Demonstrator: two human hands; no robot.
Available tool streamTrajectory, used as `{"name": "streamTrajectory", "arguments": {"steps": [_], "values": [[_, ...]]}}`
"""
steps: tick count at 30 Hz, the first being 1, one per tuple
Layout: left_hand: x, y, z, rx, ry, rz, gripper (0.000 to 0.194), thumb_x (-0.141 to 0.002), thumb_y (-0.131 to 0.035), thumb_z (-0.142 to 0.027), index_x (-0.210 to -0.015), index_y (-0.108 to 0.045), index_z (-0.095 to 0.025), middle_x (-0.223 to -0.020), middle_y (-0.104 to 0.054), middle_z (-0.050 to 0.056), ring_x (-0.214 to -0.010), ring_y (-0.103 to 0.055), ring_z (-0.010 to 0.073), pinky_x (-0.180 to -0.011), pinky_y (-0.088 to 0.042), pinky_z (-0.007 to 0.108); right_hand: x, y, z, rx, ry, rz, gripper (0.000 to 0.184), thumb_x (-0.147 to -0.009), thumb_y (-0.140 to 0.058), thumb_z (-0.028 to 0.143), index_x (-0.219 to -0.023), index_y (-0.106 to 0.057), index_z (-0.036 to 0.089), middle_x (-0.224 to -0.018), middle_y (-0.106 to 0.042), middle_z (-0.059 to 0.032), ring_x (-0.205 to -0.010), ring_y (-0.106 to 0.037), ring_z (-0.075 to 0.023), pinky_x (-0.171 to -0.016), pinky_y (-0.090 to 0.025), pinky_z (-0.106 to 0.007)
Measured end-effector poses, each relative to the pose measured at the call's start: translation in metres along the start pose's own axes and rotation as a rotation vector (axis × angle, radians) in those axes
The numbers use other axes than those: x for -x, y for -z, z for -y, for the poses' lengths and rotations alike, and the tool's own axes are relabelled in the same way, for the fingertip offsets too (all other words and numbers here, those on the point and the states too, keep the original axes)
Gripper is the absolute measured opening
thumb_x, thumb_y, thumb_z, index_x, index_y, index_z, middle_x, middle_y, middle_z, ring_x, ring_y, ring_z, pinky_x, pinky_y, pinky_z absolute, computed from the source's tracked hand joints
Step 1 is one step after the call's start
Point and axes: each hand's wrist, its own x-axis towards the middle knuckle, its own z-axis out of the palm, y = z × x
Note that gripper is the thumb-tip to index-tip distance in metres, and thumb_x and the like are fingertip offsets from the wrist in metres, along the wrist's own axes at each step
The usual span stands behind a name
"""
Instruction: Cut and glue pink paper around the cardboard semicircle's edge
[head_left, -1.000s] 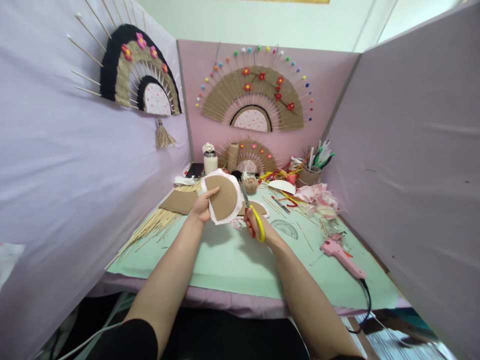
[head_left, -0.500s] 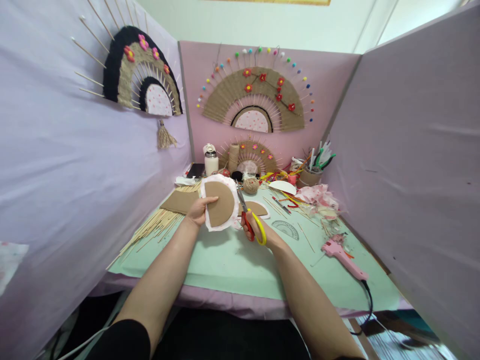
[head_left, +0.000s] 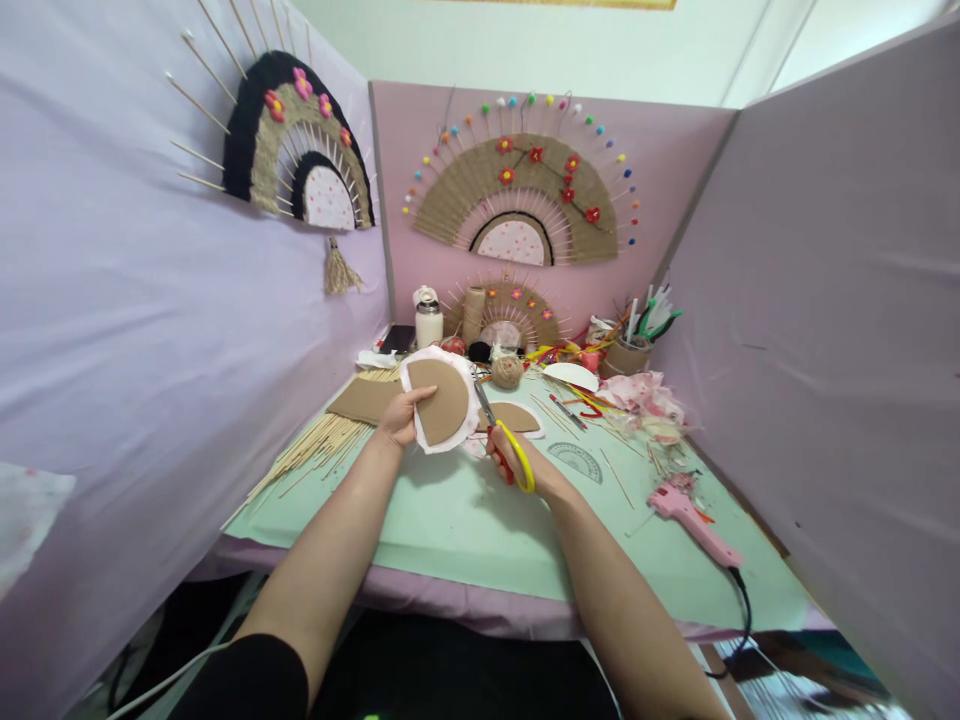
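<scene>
My left hand (head_left: 403, 414) grips a brown cardboard half-circle (head_left: 441, 404) by its straight edge, thumb on top. White, pink-dotted fabric (head_left: 470, 425) shows as a border all round the cardboard. In my right hand (head_left: 507, 453) are scissors (head_left: 517, 455) with red and yellow handles, their blades pointing up and away beside the fabric's right edge. Whether the blades touch the fabric I cannot tell. Behind the scissors a second fabric-edged cardboard piece (head_left: 512, 417) lies on the green table (head_left: 450, 530).
Bamboo sticks (head_left: 315, 446) and a cardboard strip (head_left: 361, 400) lie on the left. To the right are a clear protractor (head_left: 576, 461), a pen (head_left: 568, 412) and a pink glue gun (head_left: 694, 522) with a cord. A twine ball (head_left: 507, 372) and a white bottle (head_left: 429, 324) stand at the back.
The view has shifted slightly, so the surroundings sit farther right. The cardboard half-circle has tilted a little in my left hand. Both hands keep their holds.
</scene>
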Motion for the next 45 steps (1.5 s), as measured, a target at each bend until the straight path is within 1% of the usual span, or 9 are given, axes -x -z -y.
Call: {"name": "streamTrajectory", "arguments": {"steps": [4, 9, 13, 16, 20, 26, 36, 40, 45], "values": [[-0.002, 0.002, 0.000, -0.005, 0.020, 0.015, 0.038, -0.077, -0.051, -0.008, -0.115, -0.057, -0.009, -0.086, -0.072, 0.011, -0.079, -0.069, 0.0220, -0.083, -0.052, 0.037, 0.000, 0.000, 0.000, -0.009, 0.000, 0.004, 0.062, -0.073, -0.027, 0.080, -0.075, -0.041, 0.019, -0.055, -0.036, 0.0060, -0.038, -0.032, -0.0055, -0.035, -0.026, -0.019], [-0.004, 0.006, 0.004, -0.053, 0.071, 0.045, 0.036, -0.076, -0.053, -0.009, -0.111, -0.059, -0.005, -0.079, -0.072, 0.012, -0.076, -0.069, 0.0231, -0.083, -0.051, 0.038, 0.006, -0.002, 0.009, -0.035, -0.009, -0.014, 0.062, -0.073, -0.027, 0.080, -0.074, -0.040, 0.020, -0.054, -0.036, 0.0058, -0.039, -0.032, -0.0055, -0.036, -0.026, -0.019], [-0.004, 0.006, 0.007, -0.088, 0.065, 0.078, 0.037, -0.075, -0.054, -0.010, -0.112, -0.058, -0.008, -0.084, -0.072, 0.012, -0.080, -0.068, 0.0236, -0.083, -0.051, 0.037, 0.007, -0.004, 0.013, -0.039, -0.009, -0.033, 0.062, -0.073, -0.027, 0.080, -0.074, -0.040, 0.020, -0.054, -0.036, 0.0058, -0.038, -0.032, -0.0059, -0.036, -0.026, -0.019], [-0.003, 0.003, 0.009, -0.092, 0.047, 0.072, 0.036, -0.075, -0.055, -0.009, -0.111, -0.059, -0.009, -0.084, -0.072, 0.011, -0.079, -0.068, 0.0227, -0.084, -0.050, 0.037, 0.006, -0.003, 0.011, -0.035, -0.009, -0.048, 0.062, -0.073, -0.026, 0.080, -0.074, -0.041, 0.020, -0.053, -0.035, 0.0061, -0.037, -0.031, -0.0059, -0.035, -0.025, -0.019], [-0.001, -0.001, 0.011, -0.091, 0.059, 0.080, 0.033, -0.075, -0.055, -0.008, -0.107, -0.061, -0.009, -0.085, -0.072, 0.011, -0.078, -0.068, 0.0222, -0.086, -0.049, 0.038, 0.003, -0.002, 0.006, -0.017, 0.027, -0.055, 0.063, -0.072, -0.026, 0.081, -0.075, -0.042, 0.020, -0.053, -0.035, 0.0061, -0.036, -0.033, -0.0059, -0.034, -0.025, -0.020], [-0.001, -0.001, 0.012, -0.089, 0.064, 0.092, 0.028, -0.075, -0.055, -0.009, -0.102, -0.063, -0.008, -0.082, -0.071, 0.011, -0.076, -0.068, 0.0217, -0.082, -0.050, 0.037, 0.000, -0.002, 0.003, 0.020, 0.011, -0.080, 0.064, -0.073, -0.023, 0.080, -0.074, -0.042, 0.020, -0.050, -0.037, 0.0062, -0.034, -0.034, -0.0062, -0.033, -0.024, -0.019], [-0.001, 0.000, 0.011, -0.093, 0.068, 0.094, 0.033, -0.076, -0.053, -0.010, -0.109, -0.060, -0.008, -0.084, -0.072, 0.012, -0.078, -0.068, 0.0223, -0.082, -0.051, 0.036, 0.001, 0.003, 0.002, 0.077, 0.036, -0.068, 0.062, -0.076, -0.023, 0.078, -0.071, -0.043, 0.020, -0.041, -0.037, 0.0058, -0.031, -0.036, -0.0080, -0.033, -0.026, -0.020], [-0.002, 0.002, 0.011, -0.096, 0.061, 0.106, 0.038, -0.076, -0.054, -0.010, -0.113, -0.058, -0.009, -0.087, -0.072, 0.012, -0.083, -0.068, 0.0230, -0.086, -0.050, 0.036, 0.000, 0.003, 0.000, 0.088, 0.046, -0.086, 0.061, -0.077, -0.023, 0.077, -0.070, -0.043, 0.020, -0.038, -0.037, 0.0062, -0.029, -0.035, -0.0082, -0.032, -0.026, -0.020], [-0.003, 0.003, 0.010, -0.097, 0.057, 0.087, 0.035, -0.076, -0.054, -0.010, -0.110, -0.059, -0.007, -0.085, -0.072, 0.013, -0.083, -0.068, 0.0246, -0.088, -0.049, 0.040, 0.001, 0.002, 0.001, 0.094, 0.046, -0.098, 0.060, -0.077, -0.025, 0.077, -0.069, -0.044, 0.020, -0.036, -0.037, 0.0061, -0.029, -0.035, -0.0085, -0.031, -0.026, -0.020]]}}
